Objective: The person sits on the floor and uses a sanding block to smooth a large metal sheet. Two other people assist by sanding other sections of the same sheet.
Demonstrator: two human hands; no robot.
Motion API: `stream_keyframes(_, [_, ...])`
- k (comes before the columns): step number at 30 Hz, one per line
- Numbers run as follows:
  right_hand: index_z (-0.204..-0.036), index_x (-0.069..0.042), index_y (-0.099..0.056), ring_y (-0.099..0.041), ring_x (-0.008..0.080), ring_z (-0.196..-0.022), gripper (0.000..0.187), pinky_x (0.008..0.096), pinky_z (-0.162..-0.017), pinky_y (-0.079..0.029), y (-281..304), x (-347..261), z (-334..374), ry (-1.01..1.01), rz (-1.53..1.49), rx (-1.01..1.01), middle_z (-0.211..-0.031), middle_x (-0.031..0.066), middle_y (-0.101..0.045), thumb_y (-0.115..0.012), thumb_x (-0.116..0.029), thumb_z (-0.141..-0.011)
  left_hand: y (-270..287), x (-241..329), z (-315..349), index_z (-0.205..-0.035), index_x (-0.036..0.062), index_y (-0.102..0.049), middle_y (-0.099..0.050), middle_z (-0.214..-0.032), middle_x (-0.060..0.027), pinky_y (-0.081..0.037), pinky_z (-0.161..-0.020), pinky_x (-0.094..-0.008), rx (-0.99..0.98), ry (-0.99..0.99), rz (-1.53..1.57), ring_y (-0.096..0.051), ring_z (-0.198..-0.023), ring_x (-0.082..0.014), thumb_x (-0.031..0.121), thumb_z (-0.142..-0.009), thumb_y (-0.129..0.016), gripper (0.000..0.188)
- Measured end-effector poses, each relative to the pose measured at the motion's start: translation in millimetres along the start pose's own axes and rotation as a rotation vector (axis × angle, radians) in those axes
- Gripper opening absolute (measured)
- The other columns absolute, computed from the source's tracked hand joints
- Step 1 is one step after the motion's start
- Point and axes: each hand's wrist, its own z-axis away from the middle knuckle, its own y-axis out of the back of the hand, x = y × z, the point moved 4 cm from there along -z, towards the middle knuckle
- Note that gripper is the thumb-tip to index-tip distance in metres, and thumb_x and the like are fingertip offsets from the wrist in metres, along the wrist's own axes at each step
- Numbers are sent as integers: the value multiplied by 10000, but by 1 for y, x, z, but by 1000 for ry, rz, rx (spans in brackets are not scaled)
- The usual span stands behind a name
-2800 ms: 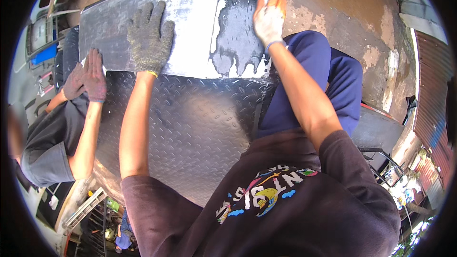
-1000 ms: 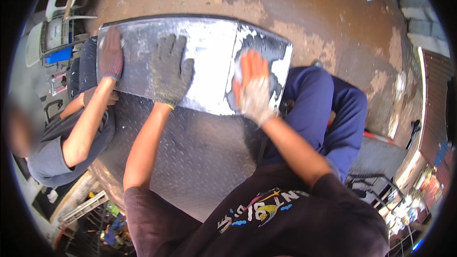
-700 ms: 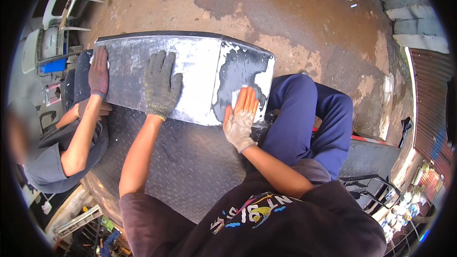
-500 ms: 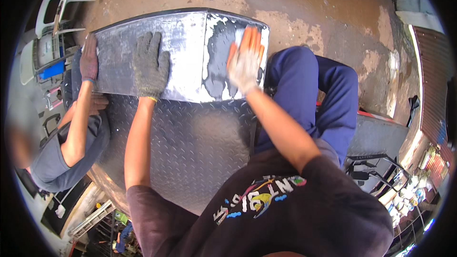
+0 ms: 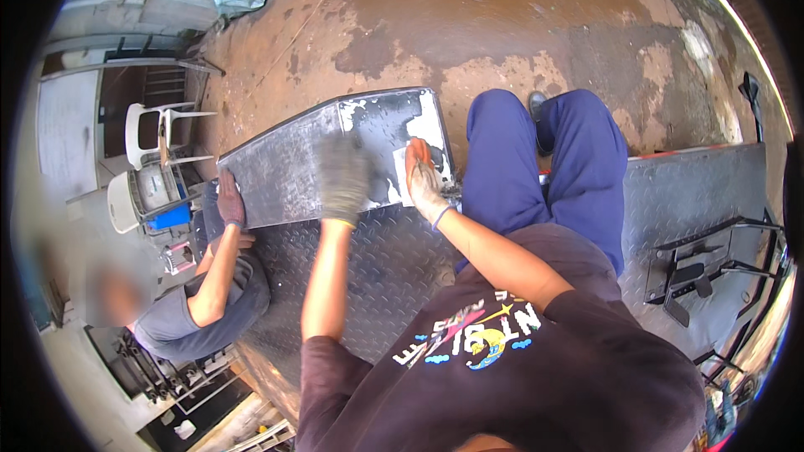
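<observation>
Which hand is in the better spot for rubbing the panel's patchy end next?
Probably the right hand: it's at the patchy end of the panel, beside a pale sheet. The blurred left hand is nearer the middle.

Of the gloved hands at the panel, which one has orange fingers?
The person's right hand, near the right end of the panel: only it shows orange. The left hand wears grey, the co-worker's upper hand dark reddish.

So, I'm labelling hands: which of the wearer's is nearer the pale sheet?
Right. The right hand is at the pale sheet, partly covering it; the left hand, blurred, is over the panel to the sheet's left.
</observation>
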Motion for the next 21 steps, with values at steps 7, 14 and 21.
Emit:
stream_keyframes(7, [-1588,-80,-290,-293,213,-1481,753,406,-1203,-268,57,-44,3,-523,-1008,-122,-1627,80,-312,-329,-614,-1059,-77,90,19,-1509,1,-430,-366,-1601,-209,-76,-1265,-554,-37,-53,-7,-244,-1517,-415,339,-1029,-407,587])
stream_keyframes(14, [-1437,-37,-512,-609,228,-1191,466,358,-988,-501,342,-134,2,443,-251,70,-1354,122,-621,-583,-266,-1038,-69,124,28,-1516,3,-413,-409,-1565,-216,-66,-1264,-575,-239,-45,-161,-249,-1503,-442,360,-1005,-441,625])
stream_keyframes(21, [-1242,-123,-711,-606,324,-1265,565,595,-1168,-238,556,9,16,-239,1517,325,-1182,101,-737,-364,-515,-1030,-79,137,7,-1433,12,-534,-409,-1564,-226,-79,-1255,-588,-105,-55,-10,-274,-1492,-446,356,-1010,-458,550])
